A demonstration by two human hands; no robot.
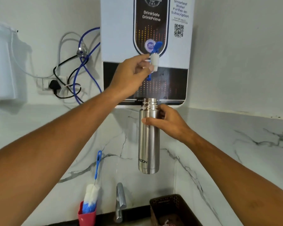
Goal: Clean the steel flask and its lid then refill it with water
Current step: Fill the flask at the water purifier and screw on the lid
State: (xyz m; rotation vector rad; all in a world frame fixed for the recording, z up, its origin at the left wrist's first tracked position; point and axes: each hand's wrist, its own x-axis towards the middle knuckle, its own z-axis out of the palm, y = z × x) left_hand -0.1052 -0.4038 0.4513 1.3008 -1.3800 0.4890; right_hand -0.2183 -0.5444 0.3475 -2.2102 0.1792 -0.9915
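Note:
A tall steel flask hangs upright in the air with its threaded mouth uncovered. My right hand grips it near the shoulder. The flask's mouth sits directly below the white tap of a wall-mounted water purifier. My left hand is raised to that tap, with fingertips pinched on the tap by its blue lever. I see no water stream. The flask's lid is not in view.
A blue-handled bottle brush stands in a red cup at the sink's back edge. A chrome sink faucet and a dark perforated basket sit below the flask. Cables and a plug hang on the wall to the left.

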